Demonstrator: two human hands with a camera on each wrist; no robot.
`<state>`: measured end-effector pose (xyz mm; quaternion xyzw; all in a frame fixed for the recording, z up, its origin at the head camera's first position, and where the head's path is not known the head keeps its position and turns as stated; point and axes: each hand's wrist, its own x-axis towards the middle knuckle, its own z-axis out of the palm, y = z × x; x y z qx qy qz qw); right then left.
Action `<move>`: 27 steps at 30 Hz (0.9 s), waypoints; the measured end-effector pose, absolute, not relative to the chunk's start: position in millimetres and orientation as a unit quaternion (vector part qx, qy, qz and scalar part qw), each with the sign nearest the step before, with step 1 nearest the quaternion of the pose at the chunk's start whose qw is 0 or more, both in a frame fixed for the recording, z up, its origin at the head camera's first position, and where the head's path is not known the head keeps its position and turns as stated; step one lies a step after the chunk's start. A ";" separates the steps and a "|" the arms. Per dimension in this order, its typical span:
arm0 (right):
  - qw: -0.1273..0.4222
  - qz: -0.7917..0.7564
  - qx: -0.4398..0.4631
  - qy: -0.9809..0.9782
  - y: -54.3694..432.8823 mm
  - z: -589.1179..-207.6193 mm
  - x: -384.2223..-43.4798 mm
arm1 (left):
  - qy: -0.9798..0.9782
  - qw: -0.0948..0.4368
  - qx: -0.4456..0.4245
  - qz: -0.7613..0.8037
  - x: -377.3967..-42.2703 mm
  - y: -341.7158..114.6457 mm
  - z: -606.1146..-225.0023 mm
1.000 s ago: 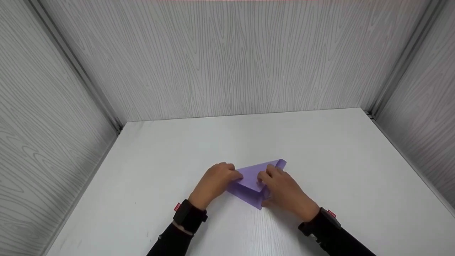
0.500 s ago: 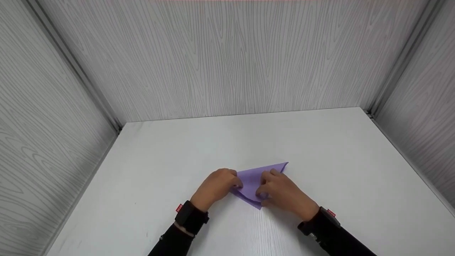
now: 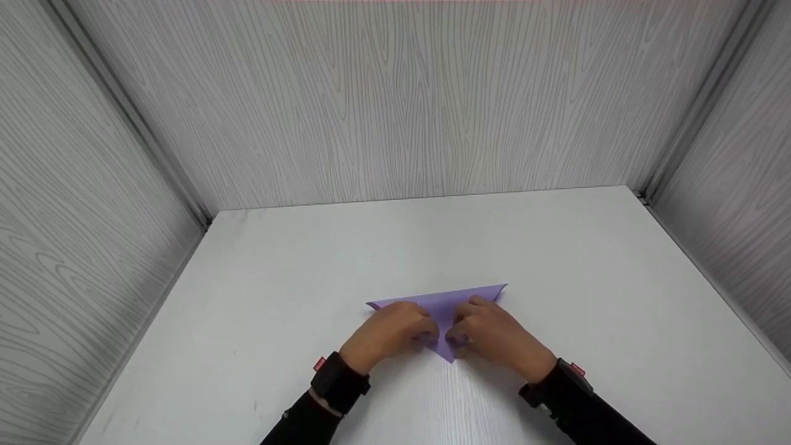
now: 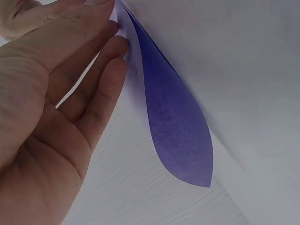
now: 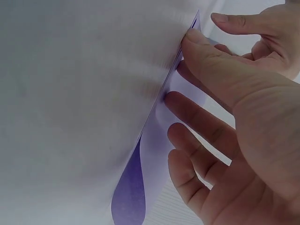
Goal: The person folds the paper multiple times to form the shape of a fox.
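A purple sheet of paper [image 3: 440, 304], folded over into a triangle, lies on the white table with one corner toward the person. My left hand [image 3: 390, 329] pinches its near left edge, fingers bent. Facing it, my right hand [image 3: 495, 335] grips the near right edge close to that corner. In the right wrist view the thumb [image 5: 194, 40] presses along the layered edge, with fingertips beneath. The paper [image 4: 176, 131] bulges open in a loop beyond the fingers in the left wrist view. Parts of both lower edges are hidden behind the hands.
The white tabletop [image 3: 296, 266] stretches around the paper. A grey wood-grain panel [image 3: 395, 105] rises behind it, with side panels at left [image 3: 80, 247] and right [image 3: 735, 204]. Black bands [image 3: 340, 383] are strapped on both wrists.
The upper layer of paper has come down toward the near corner. My left hand has moved right and nearer, uncovering the paper's left corner. My right hand has hardly moved.
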<state>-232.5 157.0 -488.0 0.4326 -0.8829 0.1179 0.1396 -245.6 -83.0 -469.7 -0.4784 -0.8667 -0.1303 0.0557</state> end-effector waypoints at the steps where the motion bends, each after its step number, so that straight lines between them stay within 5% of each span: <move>1: 0.138 0.121 0.433 -0.883 156.8 -487.9 -232.5 | -0.865 0.056 -0.482 -0.132 -244.7 -81.5 -470.3; 16: 0.110 0.155 0.485 -0.854 153.8 -482.3 -235.1 | -0.849 0.125 -0.492 -0.144 -244.4 -77.1 -481.2; 27: 0.109 0.163 0.494 -0.847 154.0 -484.3 -235.3 | -0.840 0.105 -0.501 -0.182 -243.9 -77.7 -481.2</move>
